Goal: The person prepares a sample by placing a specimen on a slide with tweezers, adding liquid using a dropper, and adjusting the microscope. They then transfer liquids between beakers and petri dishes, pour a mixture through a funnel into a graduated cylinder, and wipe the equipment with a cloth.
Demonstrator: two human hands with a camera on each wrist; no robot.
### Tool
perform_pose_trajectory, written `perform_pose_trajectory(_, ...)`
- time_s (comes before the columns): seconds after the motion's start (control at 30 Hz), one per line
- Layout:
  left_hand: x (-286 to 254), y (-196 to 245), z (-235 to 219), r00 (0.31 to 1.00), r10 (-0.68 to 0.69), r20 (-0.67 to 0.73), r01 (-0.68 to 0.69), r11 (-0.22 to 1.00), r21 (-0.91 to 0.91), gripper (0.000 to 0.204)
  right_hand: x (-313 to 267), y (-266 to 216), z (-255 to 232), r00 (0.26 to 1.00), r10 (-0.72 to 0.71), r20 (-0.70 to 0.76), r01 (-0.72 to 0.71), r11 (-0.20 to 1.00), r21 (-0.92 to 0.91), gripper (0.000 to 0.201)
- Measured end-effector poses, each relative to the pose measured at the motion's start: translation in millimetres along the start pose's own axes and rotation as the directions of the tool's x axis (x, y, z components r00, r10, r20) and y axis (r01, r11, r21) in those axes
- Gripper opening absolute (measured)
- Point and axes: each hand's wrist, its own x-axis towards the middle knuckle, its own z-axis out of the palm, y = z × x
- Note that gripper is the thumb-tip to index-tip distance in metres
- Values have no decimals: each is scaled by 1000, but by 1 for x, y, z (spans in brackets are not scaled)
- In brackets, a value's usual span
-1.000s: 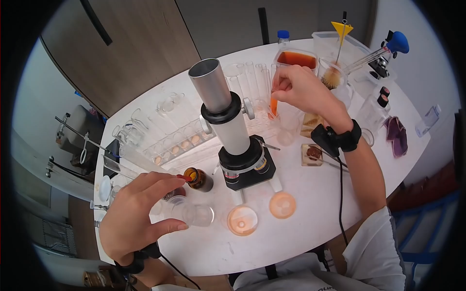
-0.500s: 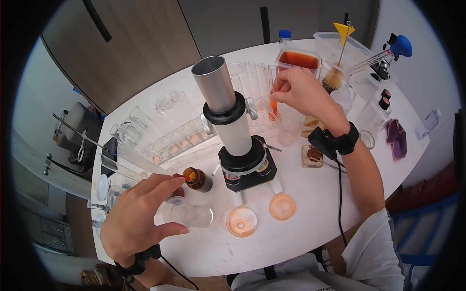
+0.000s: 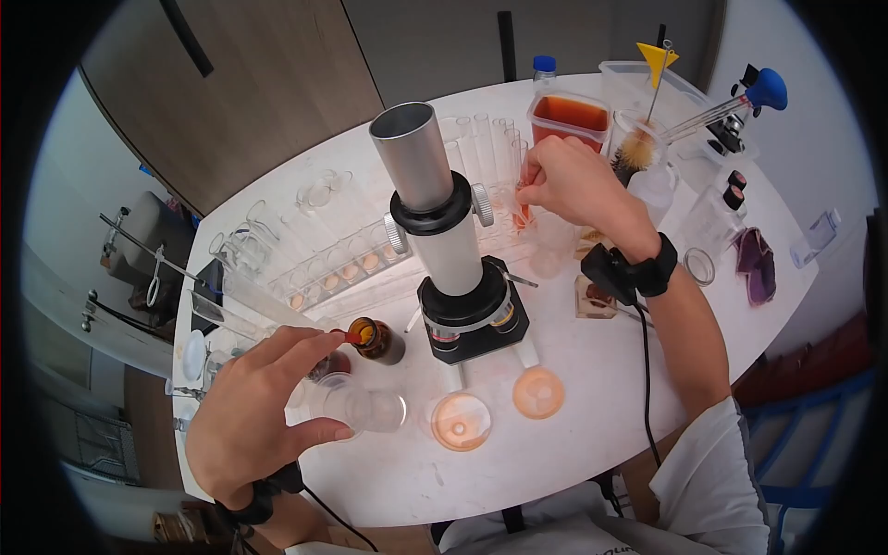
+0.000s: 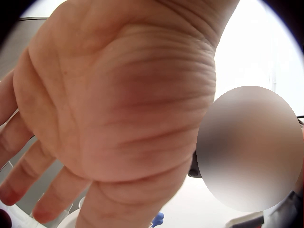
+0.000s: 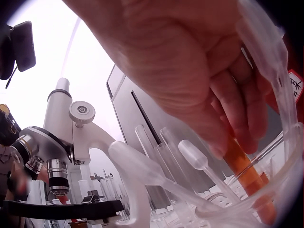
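Observation:
My right hand [image 3: 578, 185] pinches the upper end of a test tube of orange liquid [image 5: 244, 166] between thumb and fingers. In the head view this tube stands at the right end of a row of clear test tubes [image 3: 483, 139]. Clear plastic droppers [image 5: 192, 154] stand close by in the right wrist view. My left hand [image 3: 264, 407] hovers over the table's left side, thumb spread from the fingers and palm bare. Beside it are a brown glass bottle [image 3: 379, 344], with a red piece at its mouth, and a clear plastic cup [image 3: 344, 398].
A white microscope [image 3: 442, 245] stands mid-table, with two orange-tinted dishes [image 3: 538, 393] in front. Behind it runs a clear rack [image 3: 365, 268]. A tub of red-orange liquid [image 3: 571, 116] and a brush [image 3: 638, 148] are at back right; glassware [image 3: 250, 236] crowds the left.
My right hand has come down slightly with the orange tube, which now sits lower among the clear tubes. The left hand has barely moved.

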Motion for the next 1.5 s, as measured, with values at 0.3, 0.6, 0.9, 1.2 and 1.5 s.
perform_pose_trajectory(0.3,-5,-1,-3,999,5,-39,-4,999,34,76,-11,9,-31,1000,-15,27,14,999,52,37)
perform_pose_trajectory(0.6,-3,-3,-3,1000,-6,-25,7,1000,29,75,-40,-12,-34,944,-154,291,266,878,-399,53)
perform_pose_trajectory(0.9,-4,-5,-3,999,5,-39,-4,999,43,75,-36,-16,-12,943,-144,302,277,840,-467,36)
perform_pose_trajectory(1.2,-6,-7,-1,999,14,-51,-12,999,41,75,-44,-7,-26,907,-150,393,309,871,-381,51)
perform_pose_trajectory(1.5,-6,-9,-1,999,9,-39,-7,999,38,75,-31,7,-26,956,-204,209,274,872,-406,49)
